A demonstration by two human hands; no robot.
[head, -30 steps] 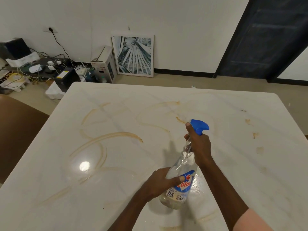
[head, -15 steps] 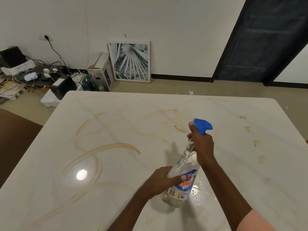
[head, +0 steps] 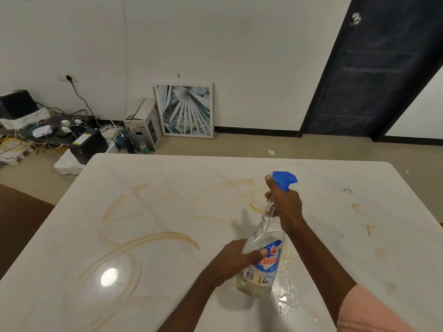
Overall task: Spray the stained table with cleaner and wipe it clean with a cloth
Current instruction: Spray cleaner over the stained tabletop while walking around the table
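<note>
We see one bottle (head: 262,257), one table (head: 167,212) and two hands. Our left hand (head: 236,258) wraps the bottle's lower body, thumb across the label; our right hand (head: 286,207) grips the neck, a finger up by the blue sprayer (head: 285,179). The bottle is held above the table's near middle, its long axis tilted away from us, nozzle aimed toward the far side. The label reads "Colin" and "5X SHINE". Brown stains (head: 153,238) streak the top, and droplets (head: 286,298) lie beside the bottle's base.

One spray bottle (head: 262,255), one table (head: 167,212), two hands.
</note>
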